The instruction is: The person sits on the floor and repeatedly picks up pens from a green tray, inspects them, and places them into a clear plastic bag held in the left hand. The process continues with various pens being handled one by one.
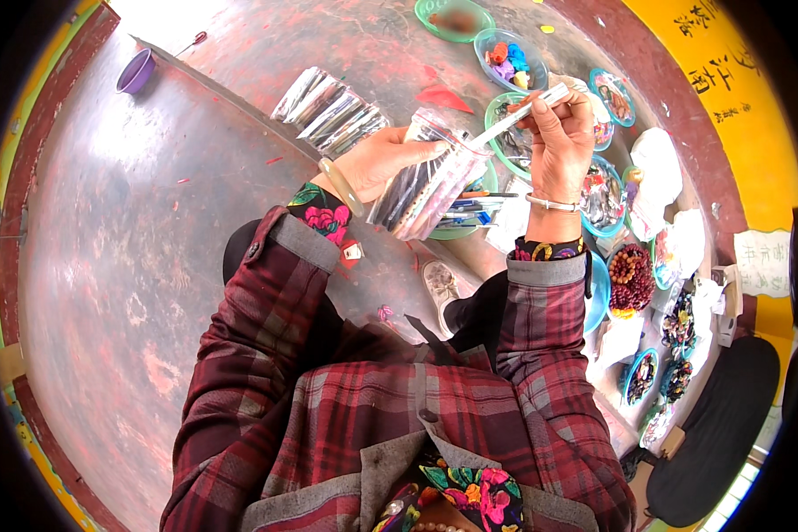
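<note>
Floor (133, 266): red-brown concrete lay beneath and to the left of the bag.
Bowls (512, 62): several shallow bowls of beads and small bits curved along the floor beyond and right of the bag.
Silver packets (330, 108): a fanned row lay on the floor, beyond the bag and to its left.
Bag (426, 182): clear plastic, stuffed with dark sticks, mouth tipped up toward the right.
Left hand (383, 160): closed around the bag's upper side.
Right hand (560, 142): fingers pinched on 1 thin white stick (519, 117), just right of the bag.
Stick axis: slanted, lower tip at the bag's mouth; right hand nearer.
</note>
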The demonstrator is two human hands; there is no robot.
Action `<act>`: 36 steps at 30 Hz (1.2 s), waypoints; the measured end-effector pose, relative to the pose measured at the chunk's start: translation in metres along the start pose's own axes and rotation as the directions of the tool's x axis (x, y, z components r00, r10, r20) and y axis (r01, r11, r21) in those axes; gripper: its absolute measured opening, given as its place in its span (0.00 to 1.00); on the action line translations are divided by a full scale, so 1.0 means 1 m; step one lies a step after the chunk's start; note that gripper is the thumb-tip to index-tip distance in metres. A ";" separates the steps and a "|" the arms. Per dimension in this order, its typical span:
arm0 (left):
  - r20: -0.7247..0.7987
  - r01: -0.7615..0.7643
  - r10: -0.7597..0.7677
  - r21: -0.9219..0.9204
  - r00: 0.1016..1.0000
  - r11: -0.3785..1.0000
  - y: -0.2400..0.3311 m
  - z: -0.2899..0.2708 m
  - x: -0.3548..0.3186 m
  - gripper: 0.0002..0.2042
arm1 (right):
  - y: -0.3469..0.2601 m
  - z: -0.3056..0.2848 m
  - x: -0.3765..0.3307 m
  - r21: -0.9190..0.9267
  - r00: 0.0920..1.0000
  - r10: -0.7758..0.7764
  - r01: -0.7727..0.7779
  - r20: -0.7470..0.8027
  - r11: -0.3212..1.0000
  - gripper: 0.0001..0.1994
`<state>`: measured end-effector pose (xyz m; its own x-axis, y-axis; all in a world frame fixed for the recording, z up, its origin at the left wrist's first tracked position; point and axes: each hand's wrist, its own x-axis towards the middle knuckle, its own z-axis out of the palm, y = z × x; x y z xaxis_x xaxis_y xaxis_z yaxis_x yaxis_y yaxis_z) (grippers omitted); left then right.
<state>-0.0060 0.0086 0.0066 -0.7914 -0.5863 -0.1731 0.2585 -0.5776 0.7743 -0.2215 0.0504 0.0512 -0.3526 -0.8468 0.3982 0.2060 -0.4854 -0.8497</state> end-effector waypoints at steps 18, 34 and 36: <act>0.035 0.057 -0.057 -0.012 0.998 0.998 0.002 0.000 -0.002 0.15 | -0.007 -0.005 0.001 0.063 0.983 -0.012 0.000 0.183 0.998 0.20; 0.019 0.044 -0.042 -0.073 0.999 0.996 0.006 0.007 -0.003 0.13 | 0.009 0.000 0.000 -0.154 0.956 0.246 -0.222 0.161 0.963 0.12; 0.015 0.021 -0.020 -0.074 1.000 0.997 0.006 0.007 -0.003 0.13 | 0.012 0.006 -0.003 -0.106 0.961 0.226 -0.211 0.157 0.972 0.09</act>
<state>-0.0061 0.0110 0.0161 -0.8047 -0.5659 -0.1796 0.2820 -0.6306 0.7230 -0.2129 0.0457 0.0423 -0.1488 -0.9580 0.2450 0.1779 -0.2696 -0.9464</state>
